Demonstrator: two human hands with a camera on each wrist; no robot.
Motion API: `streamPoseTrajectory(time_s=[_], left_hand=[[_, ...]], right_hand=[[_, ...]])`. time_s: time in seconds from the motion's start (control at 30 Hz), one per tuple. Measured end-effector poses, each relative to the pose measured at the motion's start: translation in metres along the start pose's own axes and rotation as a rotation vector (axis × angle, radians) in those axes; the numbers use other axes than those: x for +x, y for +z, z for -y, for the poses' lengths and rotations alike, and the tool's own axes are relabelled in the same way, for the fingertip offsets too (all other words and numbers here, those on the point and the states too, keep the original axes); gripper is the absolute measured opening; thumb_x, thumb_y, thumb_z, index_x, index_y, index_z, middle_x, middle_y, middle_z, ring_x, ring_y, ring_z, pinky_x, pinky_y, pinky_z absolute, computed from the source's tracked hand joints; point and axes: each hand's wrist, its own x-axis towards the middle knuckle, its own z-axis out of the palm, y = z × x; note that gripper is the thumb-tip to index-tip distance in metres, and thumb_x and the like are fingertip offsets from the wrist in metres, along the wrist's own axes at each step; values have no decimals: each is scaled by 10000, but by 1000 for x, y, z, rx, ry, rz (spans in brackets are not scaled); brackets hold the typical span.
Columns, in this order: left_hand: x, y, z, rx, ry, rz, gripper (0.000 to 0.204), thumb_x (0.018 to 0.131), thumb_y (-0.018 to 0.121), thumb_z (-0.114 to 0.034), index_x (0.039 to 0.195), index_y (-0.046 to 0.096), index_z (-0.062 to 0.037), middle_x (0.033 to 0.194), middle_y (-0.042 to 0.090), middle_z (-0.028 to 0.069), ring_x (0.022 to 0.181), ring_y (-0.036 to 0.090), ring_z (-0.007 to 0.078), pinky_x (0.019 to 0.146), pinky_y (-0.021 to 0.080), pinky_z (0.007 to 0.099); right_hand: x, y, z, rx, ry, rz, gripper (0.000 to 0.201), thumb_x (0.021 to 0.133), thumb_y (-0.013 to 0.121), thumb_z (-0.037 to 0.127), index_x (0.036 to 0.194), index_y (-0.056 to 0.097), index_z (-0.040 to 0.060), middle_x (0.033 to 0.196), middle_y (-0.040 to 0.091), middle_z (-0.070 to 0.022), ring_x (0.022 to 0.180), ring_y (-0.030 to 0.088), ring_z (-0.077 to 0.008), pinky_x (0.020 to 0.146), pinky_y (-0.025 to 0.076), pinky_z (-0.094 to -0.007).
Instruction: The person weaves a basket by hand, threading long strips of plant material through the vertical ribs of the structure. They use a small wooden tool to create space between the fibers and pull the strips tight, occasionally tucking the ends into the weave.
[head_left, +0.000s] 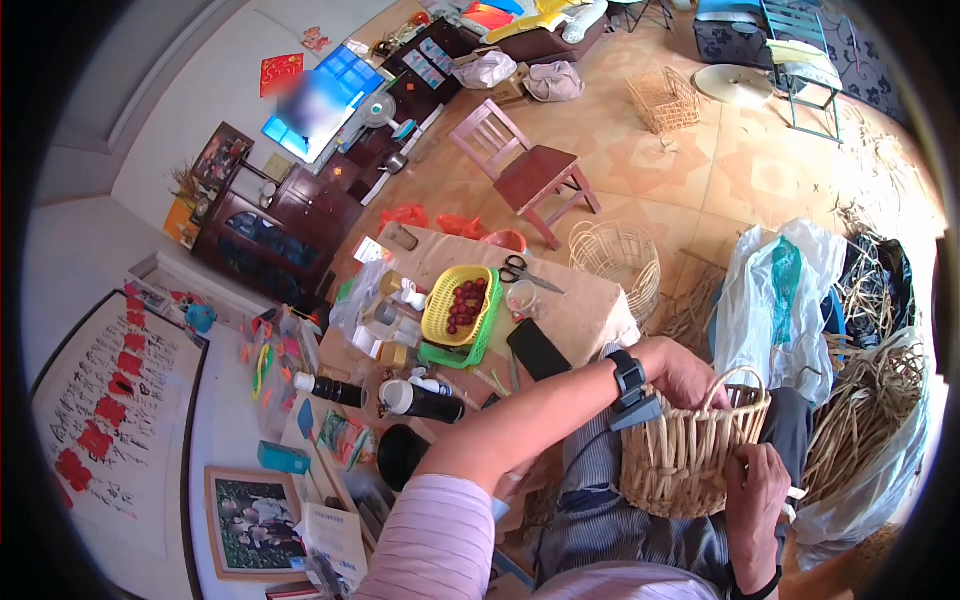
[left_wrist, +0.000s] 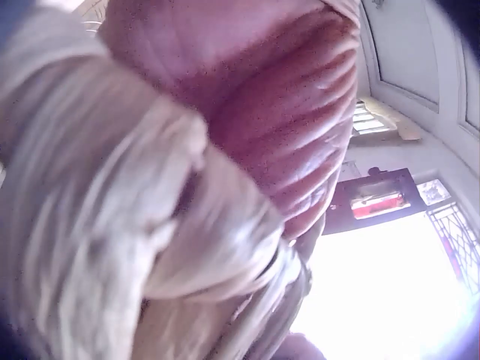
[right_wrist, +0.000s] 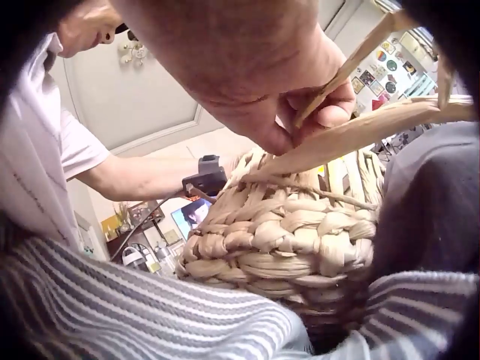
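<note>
A woven straw basket [head_left: 680, 460] with a looped handle [head_left: 738, 374] sits on the person's lap. The left hand [head_left: 685, 375] reaches over its rim, fingers hidden inside. In the left wrist view the left palm [left_wrist: 277, 112] lies close against thick woven strands [left_wrist: 97, 187]. At the basket's near right side, the right hand [head_left: 755, 495] has its fingers bent. The right wrist view shows that right hand [right_wrist: 262, 82] pinching a flat straw strand [right_wrist: 345, 71] between thumb and fingers. Another wider straw strip [right_wrist: 360, 135] runs just below, over the braided side.
Plastic bags [head_left: 780, 300] and heaped dry straw [head_left: 865, 400] lie at the right. On the table [head_left: 590, 320] ahead are a yellow basket [head_left: 440, 310] of dark red fruit, scissors [head_left: 530, 275], a phone [head_left: 538, 348] and bottles [head_left: 420, 400]. Beyond stands a wooden chair [head_left: 535, 180].
</note>
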Motion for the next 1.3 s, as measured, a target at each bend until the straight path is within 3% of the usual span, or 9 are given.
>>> streamPoseTrajectory(time_s=[0.17,0.43,0.53,0.83,0.9,1.0,1.1,1.2,1.3], left_hand=[[-25,-18,-23,-626,-85,259,343,1054,709,-73,1378,680,35,1084,758,19,929,706,156,876,593,343],[42,-20,-30,65,76,283,216,947,746,-136,1100,774,14,899,746,44,830,659,133,742,536,349],[46,-20,-32,25,23,249,322,954,759,-254,1140,805,5,938,788,49,813,634,145,783,533,383],[58,-4,-28,-140,-80,276,307,878,823,-166,1122,799,20,940,789,69,800,635,164,725,529,399],[83,5,7,67,26,202,298,887,824,-161,1077,764,61,933,787,118,816,657,188,739,544,421],[65,-6,0,144,131,139,419,933,729,-296,1256,776,-33,1192,810,180,1023,734,273,928,563,446],[35,-37,-20,134,-26,281,444,904,752,-206,1314,759,-35,1106,811,157,952,728,232,867,592,402],[-9,-71,21,600,-513,93,187,889,769,-169,976,763,-3,891,744,190,733,693,295,654,568,394],[-64,-85,68,1016,-847,-376,194,868,826,-190,984,852,-37,996,798,229,957,775,434,851,637,487]], right_hand=[[-2,-5,-3,30,70,13,210,830,764,-15,940,595,45,833,619,-137,787,647,-381,714,498,-503],[8,-12,4,8,39,34,187,815,747,-56,895,602,32,809,638,-141,747,649,-370,692,501,-473],[10,-13,6,25,66,38,191,813,741,-71,888,598,32,802,637,-140,714,648,-352,666,497,-454],[4,-15,-1,188,226,104,168,828,777,-64,921,660,14,808,686,-139,656,681,-282,625,527,-388],[4,-18,2,192,245,101,167,827,782,-60,930,672,13,802,687,-140,647,680,-285,618,529,-384],[11,-30,5,182,237,232,225,843,818,29,1024,686,51,859,668,-144,724,685,-381,603,521,-490],[13,-36,8,170,164,249,256,849,827,55,1059,681,71,900,671,-139,779,711,-386,644,566,-484],[10,-39,9,214,200,226,299,856,840,20,1120,709,69,925,706,-129,814,728,-352,687,587,-443],[0,-37,0,323,175,159,257,879,808,17,1109,712,77,925,669,-128,828,697,-370,692,573,-483]])
